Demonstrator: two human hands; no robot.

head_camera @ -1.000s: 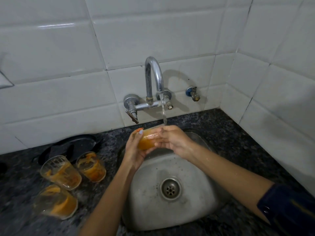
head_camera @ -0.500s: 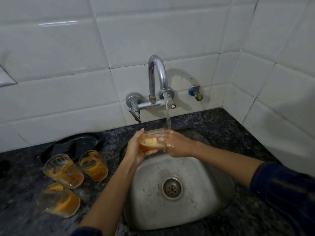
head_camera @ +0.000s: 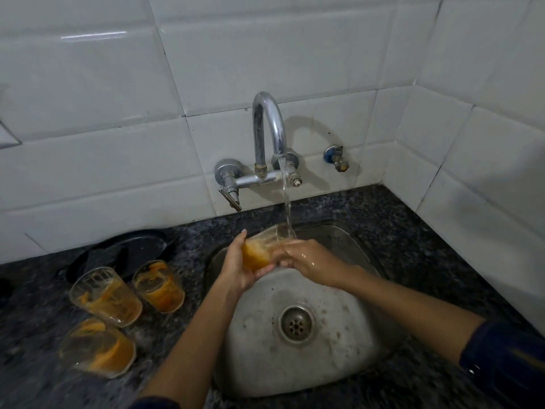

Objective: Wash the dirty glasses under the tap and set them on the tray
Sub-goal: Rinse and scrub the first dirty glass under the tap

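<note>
Over the steel sink (head_camera: 339, 364) my left hand (head_camera: 236, 268) grips a glass (head_camera: 261, 250) smeared with orange residue, tilted with its mouth to the right. Water runs from the chrome tap (head_camera: 269, 134) onto the glass rim. My right hand (head_camera: 309, 262) holds the glass at its mouth end, fingers curled on the rim. Three more orange-stained glasses stand on the dark counter at left: one (head_camera: 106, 296), one (head_camera: 159, 286) and one (head_camera: 97, 348). A dark round tray (head_camera: 129, 250) lies behind them by the wall.
White tiled walls meet in a corner at the back right. A small blue-capped valve (head_camera: 336, 157) sticks out of the wall right of the tap. The tap lever (head_camera: 230, 197) points down-left. The speckled granite counter (head_camera: 413, 231) surrounds the sink.
The glass has dropped a little lower under the stream and tilted, and both hands have shifted with it. The stream now hits the rim.
</note>
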